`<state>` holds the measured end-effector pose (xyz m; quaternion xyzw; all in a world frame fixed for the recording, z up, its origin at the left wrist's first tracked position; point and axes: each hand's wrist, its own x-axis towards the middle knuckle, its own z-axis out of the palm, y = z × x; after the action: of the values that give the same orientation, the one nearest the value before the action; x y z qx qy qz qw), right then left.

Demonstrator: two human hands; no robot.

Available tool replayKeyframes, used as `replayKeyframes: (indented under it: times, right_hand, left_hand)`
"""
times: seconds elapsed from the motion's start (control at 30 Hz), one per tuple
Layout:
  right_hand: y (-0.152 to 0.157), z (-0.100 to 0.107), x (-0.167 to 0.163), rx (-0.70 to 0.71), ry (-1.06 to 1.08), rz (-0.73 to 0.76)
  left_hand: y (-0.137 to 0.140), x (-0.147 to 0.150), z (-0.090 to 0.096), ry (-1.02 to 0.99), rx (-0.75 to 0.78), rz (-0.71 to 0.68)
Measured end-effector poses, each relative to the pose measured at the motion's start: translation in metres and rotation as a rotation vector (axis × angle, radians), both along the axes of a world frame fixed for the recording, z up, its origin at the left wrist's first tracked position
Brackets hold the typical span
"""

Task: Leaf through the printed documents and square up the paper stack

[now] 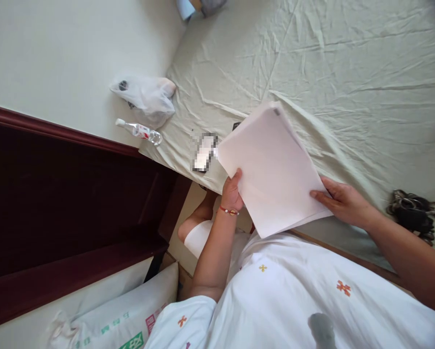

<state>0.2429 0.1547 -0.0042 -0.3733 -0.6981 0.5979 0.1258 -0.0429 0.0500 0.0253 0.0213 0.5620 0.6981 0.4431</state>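
Sheets of white paper (271,174) could slide apart from each other, I think, because they look loose and at the lower right side their edges already do not lie exactly even. If one hand opens its pinch too early, the far end, which has no hand on it, may dip and the lower sheets may fall out. Too strong pressure of a thumb could also bend a corner. The left corner comes very near to the phone (205,152), so a wide turn of the paper might push it.

The paper lies between the two hands, tilted, in front of the body and partly over the green cloth (348,82). The left hand (233,192) is closed on its left edge, with the thumb on the upper face; its other fingers are mostly hidden below, so I cannot tell how they support. The right hand (343,199) holds narrowly near the lower right corner, thumb above and fingers behind. The nearest corner points to the white shirt (286,291); whether it touches there, I cannot tell.

Beyond the phone, a clear bottle (141,132) lies on its side, just beside a plastic bag (148,99). At the right, past the right wrist, rests a dark bunch, seemingly of keys (413,215).
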Motion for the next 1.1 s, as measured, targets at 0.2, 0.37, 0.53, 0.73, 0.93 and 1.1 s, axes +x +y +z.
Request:
replayKeyframes:
  times: [0.2,0.37,0.53,0.73,0.93,1.1]
  right_hand:
    - [0.040,0.051,-0.031,0.900,-0.107,-0.383]
    - [0.078,0.095,-0.120,1.073,0.014,0.030]
    - [0.101,0.082,-0.180,0.955,-0.109,0.404]
    - [0.106,0.060,-0.190,0.856,-0.051,0.433]
    - [0.106,0.051,-0.193,0.693,0.240,0.345]
    - [0.107,0.047,-0.198,0.701,0.337,0.371]
  left_hand:
    - [0.011,0.005,-0.010,0.194,-0.012,-0.129]
    - [0.017,0.012,-0.015,0.156,-0.031,-0.218]
    - [0.019,0.012,-0.013,0.057,-0.053,-0.242]
    - [0.021,0.008,-0.011,-0.017,-0.091,-0.232]
    - [0.026,-0.003,-0.010,0.024,-0.092,-0.272]
    - [0.035,-0.009,-0.010,0.081,-0.096,-0.275]
